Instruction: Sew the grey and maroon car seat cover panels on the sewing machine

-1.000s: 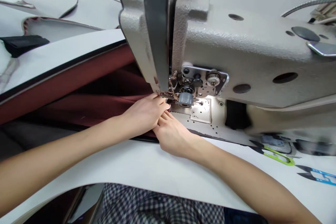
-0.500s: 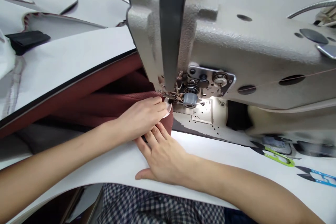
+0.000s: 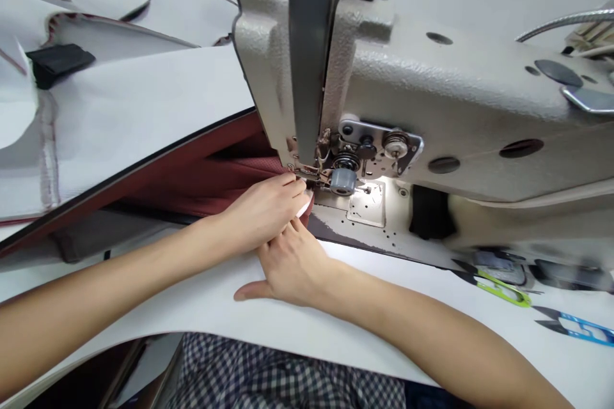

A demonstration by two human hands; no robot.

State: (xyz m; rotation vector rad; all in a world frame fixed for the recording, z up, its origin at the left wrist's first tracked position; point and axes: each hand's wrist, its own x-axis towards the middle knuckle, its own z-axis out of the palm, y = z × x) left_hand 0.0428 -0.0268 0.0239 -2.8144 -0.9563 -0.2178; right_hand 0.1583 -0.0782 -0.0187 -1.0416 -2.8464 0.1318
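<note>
Maroon perforated material [image 3: 192, 185] with a white backing runs under the needle area of a grey sewing machine [image 3: 374, 70]. Close to the presser foot, my left hand [image 3: 268, 208] has its fingers bent and closed on the material, with a bit of white showing at the fingertips. My right hand [image 3: 292, 265] lies just below, against the left fingers. Its thumb stretches out to the side over the white tabletop [image 3: 230, 310], while its fingertips are partly hidden beneath my left hand.
Large white-backed panels [image 3: 158, 96] are spread at the left, with a black piece [image 3: 62, 64] on them. Green thread snips [image 3: 503, 287] and blue thread snips [image 3: 575, 326] lie at the right. A dark vertical bar [image 3: 314, 45] stands before the machine head.
The maroon material has moved further in under the machine, and less of its edge shows. My right hand has shifted up, its fingers now tucked beneath the left.
</note>
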